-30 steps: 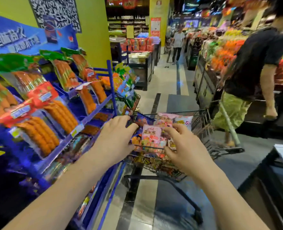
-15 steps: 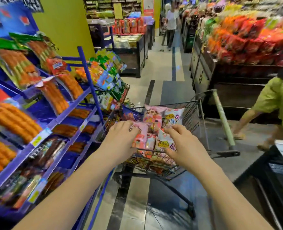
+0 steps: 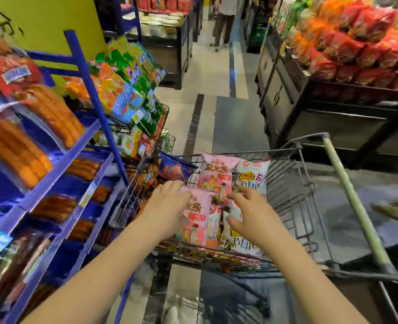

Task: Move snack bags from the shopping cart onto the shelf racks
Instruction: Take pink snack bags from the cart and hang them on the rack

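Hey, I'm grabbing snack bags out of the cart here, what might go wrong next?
1. The left hand grips the front pink bag only at its edge; the glossy pack may slip.
2. Bags stand packed together in the cart, so lifting one could drag the front white bag out.
3. The wire rack of green bags sits close by and could get knocked.
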A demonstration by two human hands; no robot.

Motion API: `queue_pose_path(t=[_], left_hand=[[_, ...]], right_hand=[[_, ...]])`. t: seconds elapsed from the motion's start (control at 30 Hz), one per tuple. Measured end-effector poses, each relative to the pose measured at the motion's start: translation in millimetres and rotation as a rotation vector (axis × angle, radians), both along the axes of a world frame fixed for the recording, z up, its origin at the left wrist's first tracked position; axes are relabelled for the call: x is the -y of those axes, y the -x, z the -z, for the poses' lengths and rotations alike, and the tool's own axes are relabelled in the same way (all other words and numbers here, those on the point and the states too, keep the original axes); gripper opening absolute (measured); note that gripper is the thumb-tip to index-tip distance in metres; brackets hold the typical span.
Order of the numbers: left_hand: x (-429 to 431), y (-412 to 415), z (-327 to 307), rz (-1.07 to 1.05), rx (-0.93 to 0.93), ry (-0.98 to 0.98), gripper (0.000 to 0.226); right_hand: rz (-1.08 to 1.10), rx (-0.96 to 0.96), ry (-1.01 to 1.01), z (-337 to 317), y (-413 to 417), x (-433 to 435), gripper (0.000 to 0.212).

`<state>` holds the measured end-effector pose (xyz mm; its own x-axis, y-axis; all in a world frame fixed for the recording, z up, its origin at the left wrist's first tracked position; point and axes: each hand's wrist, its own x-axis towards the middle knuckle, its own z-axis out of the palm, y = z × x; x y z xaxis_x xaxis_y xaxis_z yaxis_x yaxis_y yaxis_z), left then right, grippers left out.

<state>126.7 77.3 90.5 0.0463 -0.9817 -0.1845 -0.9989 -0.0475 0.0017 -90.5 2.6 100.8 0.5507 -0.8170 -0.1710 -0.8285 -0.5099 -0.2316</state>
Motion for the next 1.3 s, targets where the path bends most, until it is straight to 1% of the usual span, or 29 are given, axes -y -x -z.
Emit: queue_pose_path(t=[0.13,0.27,0.37,0.43,0.57,0.67,0.73,0.83,0.9,0.93,0.97,1.03,1.07,1.1,1.2,1.23,1.3], left_hand=[[33,-33,22,0.025,-0.027,-0.061,0.063],[57,-54,43,0.015,-0.068,-0.113,0.063],[72,-65,62,0.005,-0.114,-0.143,0.070],[79,-70,77,-0.065,-0.232,-0.176,0.081],[89,-76,114,-0.277,-0.497,-0.286,0.110],[90,-78,143,-0.500,-0.761,-0.346,0.121],[92,-78,159,-0.604,-0.896,-0.405,0.125],[95,-82,184,-0.704,-1.059,-0.433,0.125],[93,-87,205,-0.700,-1.112,-0.425,0.123],[93,-88,211,-0.698,-1.111,-0.429,0.117],[92,-87,216,-0.698,-1.127,-0.443,0.105],[92,-83,221,-0.659,-1.165,-0.443,0.063],[91,-82,225,-0.651,-1.184,-0.454,0.051],[91,-82,226,-0.658,-1.205,-0.461,0.051],[89,-85,235,-0.735,-1.271,-0.472,0.080],[90,-87,237,-0.761,-1.291,-0.472,0.085],[94,-90,237,-0.801,-1.308,-0.473,0.088]], right_hand=[[0.051,-0.062,-0.044,10,-31,30,0.063],[0.064,-0.055,-0.073,27,-47,60,0.060],[0.046,-0.052,-0.092,47,-55,84,0.058],[0.032,-0.047,-0.112,58,-58,97,0.055],[-0.009,-0.037,-0.153,77,-62,120,0.053],[-0.008,0.001,-0.187,89,-62,134,0.052],[-0.003,0.030,-0.219,96,-61,142,0.052],[0.028,0.079,-0.270,101,-60,152,0.051],[0.048,0.103,-0.290,104,-61,156,0.050],[0.054,0.105,-0.289,107,-62,158,0.050],[0.062,0.102,-0.289,109,-63,159,0.050],[0.078,0.108,-0.291,113,-63,160,0.049],[0.082,0.114,-0.292,115,-63,160,0.049],[0.082,0.118,-0.294,116,-64,160,0.048],[0.091,0.133,-0.311,119,-64,161,0.047],[0.095,0.132,-0.318,120,-65,161,0.048],[0.112,0.131,-0.338,121,-66,163,0.050]])
